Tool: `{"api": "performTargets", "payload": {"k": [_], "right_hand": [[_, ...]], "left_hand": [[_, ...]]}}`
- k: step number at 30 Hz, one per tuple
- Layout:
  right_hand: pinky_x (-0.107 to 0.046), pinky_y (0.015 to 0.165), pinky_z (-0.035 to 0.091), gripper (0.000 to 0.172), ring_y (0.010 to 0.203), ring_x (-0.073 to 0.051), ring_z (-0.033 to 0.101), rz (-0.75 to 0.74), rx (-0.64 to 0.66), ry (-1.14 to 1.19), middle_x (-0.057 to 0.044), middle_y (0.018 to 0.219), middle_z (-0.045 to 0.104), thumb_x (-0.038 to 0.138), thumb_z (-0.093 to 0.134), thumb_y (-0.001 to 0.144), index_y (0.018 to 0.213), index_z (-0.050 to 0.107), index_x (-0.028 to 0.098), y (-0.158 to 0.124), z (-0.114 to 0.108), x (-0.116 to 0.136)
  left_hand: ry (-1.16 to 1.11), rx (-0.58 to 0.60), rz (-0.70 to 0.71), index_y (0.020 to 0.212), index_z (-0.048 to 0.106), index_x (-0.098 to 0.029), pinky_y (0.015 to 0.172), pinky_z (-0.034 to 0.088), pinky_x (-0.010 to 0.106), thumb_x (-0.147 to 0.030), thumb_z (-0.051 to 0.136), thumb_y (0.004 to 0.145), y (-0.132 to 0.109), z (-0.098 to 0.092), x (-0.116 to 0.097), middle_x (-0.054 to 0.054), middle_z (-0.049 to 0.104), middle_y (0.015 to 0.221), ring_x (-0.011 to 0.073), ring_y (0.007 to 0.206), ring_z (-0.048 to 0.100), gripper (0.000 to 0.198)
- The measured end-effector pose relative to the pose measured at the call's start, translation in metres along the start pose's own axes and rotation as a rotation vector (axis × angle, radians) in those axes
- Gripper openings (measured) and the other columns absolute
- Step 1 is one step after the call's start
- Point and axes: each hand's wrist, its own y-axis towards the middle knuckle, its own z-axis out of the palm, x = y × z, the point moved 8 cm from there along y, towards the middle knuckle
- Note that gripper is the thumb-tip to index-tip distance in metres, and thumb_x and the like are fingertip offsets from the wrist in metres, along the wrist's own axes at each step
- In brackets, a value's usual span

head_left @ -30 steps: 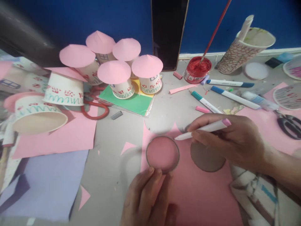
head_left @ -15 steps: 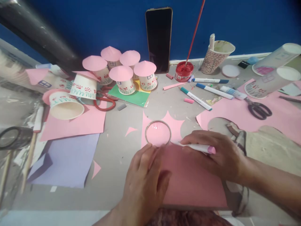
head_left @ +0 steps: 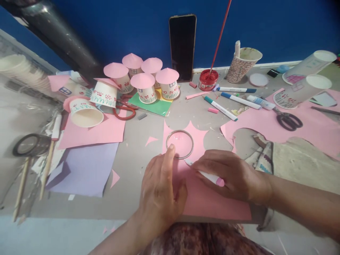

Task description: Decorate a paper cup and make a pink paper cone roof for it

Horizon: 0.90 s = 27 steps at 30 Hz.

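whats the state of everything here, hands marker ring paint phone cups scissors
left hand, open, forefinger tip on the ring rim
right hand, shut on the marker
marker, tip down by the ring's near edge
ring, lying flat on the pink paper
pink paper, round bites cut from its far edge
paint pot, open, brush standing in it
phone, propped upright, screen dark
black scissors, blades together
roofed cups, upside down, cones on top
bare cup, on its side

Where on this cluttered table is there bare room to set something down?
Bare tabletop lies between the purple paper and the pink sheet, left of the left hand. The back is crowded with paper-cup houses, markers and a red paint pot.
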Motion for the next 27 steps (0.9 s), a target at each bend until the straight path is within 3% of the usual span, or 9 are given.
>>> {"api": "performTargets", "payload": {"k": [8, 10, 13, 16, 18, 21, 24, 27], "right_hand": [[-0.030, 0.065, 0.050, 0.020, 0.072, -0.019, 0.064, -0.104, 0.140, -0.048, -0.009, 0.084, 0.072, 0.019, 0.047, 0.102, 0.104, 0.066, 0.013, 0.016, 0.014, 0.010], [-0.029, 0.063, 0.050, 0.017, 0.070, -0.018, 0.065, -0.071, 0.098, -0.030, -0.008, 0.083, 0.074, 0.018, 0.051, 0.101, 0.106, 0.067, 0.015, 0.015, 0.003, 0.009], [-0.027, 0.065, 0.052, 0.013, 0.070, -0.016, 0.069, 0.022, -0.041, -0.003, -0.004, 0.085, 0.078, 0.017, 0.062, 0.097, 0.108, 0.068, 0.021, 0.012, -0.027, 0.005], [-0.029, 0.065, 0.052, 0.009, 0.069, -0.018, 0.072, 0.117, -0.139, -0.142, -0.003, 0.082, 0.079, 0.022, 0.061, 0.100, 0.100, 0.071, 0.024, 0.009, -0.055, 0.002], [-0.030, 0.063, 0.051, 0.019, 0.065, -0.018, 0.071, 0.171, -0.138, -0.243, -0.003, 0.078, 0.078, 0.028, 0.056, 0.103, 0.092, 0.072, 0.025, 0.009, -0.066, 0.002], [-0.031, 0.064, 0.053, 0.025, 0.066, -0.019, 0.072, 0.205, -0.118, -0.289, -0.003, 0.077, 0.078, 0.029, 0.054, 0.103, 0.087, 0.073, 0.025, 0.011, -0.076, 0.003], [-0.030, 0.067, 0.056, 0.019, 0.073, -0.021, 0.075, 0.192, -0.123, -0.272, -0.005, 0.084, 0.081, 0.027, 0.059, 0.099, 0.090, 0.076, 0.025, 0.012, -0.081, 0.003], [-0.029, 0.061, 0.053, 0.016, 0.069, -0.019, 0.073, 0.217, -0.177, -0.237, -0.004, 0.084, 0.081, 0.027, 0.064, 0.096, 0.087, 0.077, 0.025, 0.018, -0.086, -0.006]], "left_hand": [[0.007, -0.043, -0.013, 0.164, 0.016, -0.008, 0.103, 0.053, 0.050, -0.004, 0.060, 0.080, -0.004, -0.001, 0.001, 0.022, 0.061, 0.134, 0.0323, 0.124, 0.060, 0.095], [0.018, -0.022, -0.004, 0.162, 0.019, -0.008, 0.103, 0.052, 0.050, -0.005, 0.059, 0.080, -0.004, -0.002, -0.001, 0.021, 0.062, 0.133, 0.0320, 0.122, 0.060, 0.091], [0.057, 0.065, 0.038, 0.153, 0.036, -0.010, 0.105, 0.048, 0.051, -0.008, 0.060, 0.084, -0.001, 0.000, -0.006, 0.018, 0.065, 0.127, 0.0305, 0.118, 0.061, 0.073], [0.138, 0.145, 0.093, 0.135, 0.053, -0.011, 0.103, 0.046, 0.053, -0.016, 0.060, 0.090, 0.003, 0.005, -0.011, 0.017, 0.066, 0.120, 0.0313, 0.111, 0.062, 0.046], [0.190, 0.187, 0.106, 0.126, 0.058, -0.010, 0.096, 0.048, 0.053, -0.018, 0.060, 0.091, 0.005, 0.008, -0.012, 0.017, 0.067, 0.115, 0.0324, 0.107, 0.062, 0.036], [0.222, 0.247, 0.085, 0.125, 0.060, -0.011, 0.093, 0.049, 0.050, -0.018, 0.058, 0.093, 0.006, 0.013, -0.011, 0.016, 0.067, 0.114, 0.0319, 0.108, 0.061, 0.033], [0.264, 0.259, 0.071, 0.126, 0.063, -0.009, 0.095, 0.049, 0.051, -0.022, 0.059, 0.094, 0.007, 0.013, -0.013, 0.019, 0.066, 0.121, 0.0346, 0.115, 0.058, 0.035], [0.351, 0.345, 0.007, 0.133, 0.063, -0.008, 0.086, 0.052, 0.050, -0.026, 0.063, 0.094, 0.006, 0.016, -0.013, 0.020, 0.068, 0.118, 0.0366, 0.109, 0.063, 0.044]]}}
